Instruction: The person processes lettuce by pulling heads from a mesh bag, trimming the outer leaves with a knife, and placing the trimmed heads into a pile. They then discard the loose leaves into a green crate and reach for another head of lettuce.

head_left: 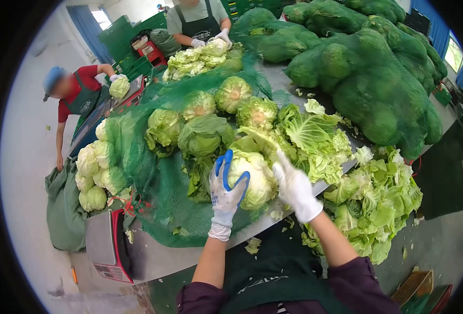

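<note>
A pale cabbage (pixel 252 180) sits at the table's near edge, its outer leaves mostly off. My left hand (pixel 227 188), in a white glove with blue fingers, is spread against the cabbage's left side. On the other side, my right hand (pixel 295 189), in a white glove, is blurred; its fingers are close to the cabbage and a loose leaf, and their grip is unclear. Several leafy cabbages (pixel 202 135) stand behind on green netting (pixel 132 131). Loose leaves (pixel 315 136) are heaped to the right.
Green net sacks (pixel 367 78) of cabbages fill the back right. A leaf pile (pixel 373 204) lies right of the table edge. Trimmed cabbages (pixel 91 162) and a red-edged scale (pixel 106 246) are at left. Two co-workers (pixel 199 23) (pixel 80 91) handle cabbages farther back.
</note>
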Demonstrator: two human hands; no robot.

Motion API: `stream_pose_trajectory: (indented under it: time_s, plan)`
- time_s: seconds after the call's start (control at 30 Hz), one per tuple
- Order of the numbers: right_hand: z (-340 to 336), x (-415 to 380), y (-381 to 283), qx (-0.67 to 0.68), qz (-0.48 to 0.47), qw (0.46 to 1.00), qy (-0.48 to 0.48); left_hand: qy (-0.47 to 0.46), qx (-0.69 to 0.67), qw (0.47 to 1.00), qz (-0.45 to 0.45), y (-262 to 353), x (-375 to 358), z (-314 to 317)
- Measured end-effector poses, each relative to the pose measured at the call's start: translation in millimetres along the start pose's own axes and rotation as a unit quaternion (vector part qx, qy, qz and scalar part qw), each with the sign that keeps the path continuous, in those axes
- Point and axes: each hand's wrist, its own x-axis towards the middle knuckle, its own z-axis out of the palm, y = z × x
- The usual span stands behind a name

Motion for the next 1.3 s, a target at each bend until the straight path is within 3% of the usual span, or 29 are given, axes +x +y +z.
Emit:
stream_pose_trajectory:
  time_s: [0.27, 0.37, 0.43, 0.5, 0.53, 0.57, 0.6, 0.67, 0.77, 0.83, 0.87, 0.9, 0.97, 1.03, 1.1, 1.17, 1.2, 1.3]
  plan:
    - [27, -9, 9, -0.031, 0.027, 0.999, -0.003, 0.063, 0.144, 0.987, 0.009, 16, 2, 24]
    - [30, 15, 12, -0.030, -0.024, 0.999, 0.005, 0.069, 0.171, 0.983, -0.012, 23, -1, 27]
    - [30, 34, 13, -0.096, -0.013, 0.995, -0.036, 0.067, 0.171, 0.983, -0.015, 24, -3, 26]
    - [21, 67, 38, -0.068, 0.057, 0.992, -0.088, 0.065, 0.170, 0.983, -0.013, 26, -10, 22]
    - [4, 81, 38, -0.054, 0.103, 0.980, -0.160, 0.067, 0.164, 0.984, 0.000, 27, -14, 19]
    - [9, 92, 57, -0.036, 0.068, 0.980, -0.186, 0.070, 0.158, 0.985, 0.009, 27, -20, 15]
    - [6, 92, 53, -0.014, 0.094, 0.975, -0.199, 0.102, 0.114, 0.988, 0.000, 9, -28, 14]
    - [8, 92, 54, 0.004, 0.117, 0.971, -0.211, 0.069, 0.036, 0.997, -0.029, 7, -34, -8]
    - [61, 97, 90, -0.107, -0.067, 0.989, -0.073, 0.017, 0.045, 0.999, -0.007, 6, -52, -48]
    - [58, 90, 70, -0.140, -0.049, 0.981, -0.123, -0.058, 0.128, 0.988, 0.072, 16, -49, -69]
    - [56, 88, 57, -0.137, -0.052, 0.981, -0.124, -0.052, 0.199, 0.977, 0.048, 36, -47, -75]
    - [55, 87, 43, -0.107, -0.031, 0.990, -0.089, -0.050, 0.202, 0.977, 0.047, 36, -40, -71]
    - [46, 87, 19, -0.080, -0.015, 0.995, -0.058, -0.118, 0.250, 0.953, 0.125, 28, -33, -63]
    - [34, 100, 1, 0.021, -0.063, 0.997, -0.035, -0.071, 0.159, 0.983, 0.061, 12, -26, -62]
    - [38, 130, 13, -0.011, 0.001, 0.997, 0.074, -0.037, 0.068, 0.997, -0.024, -11, -21, -63]
    - [23, 141, 23, -0.057, 0.034, 0.998, 0.018, -0.022, 0.108, 0.993, -0.039, -37, -13, -68]
    - [19, 138, 17, -0.039, 0.012, 0.998, 0.039, -0.019, 0.144, 0.989, -0.035, -62, -13, -67]
    - [15, 88, 0, 0.102, -0.072, 0.992, 0.019, -0.025, 0.186, 0.981, -0.049, -34, 0, -64]
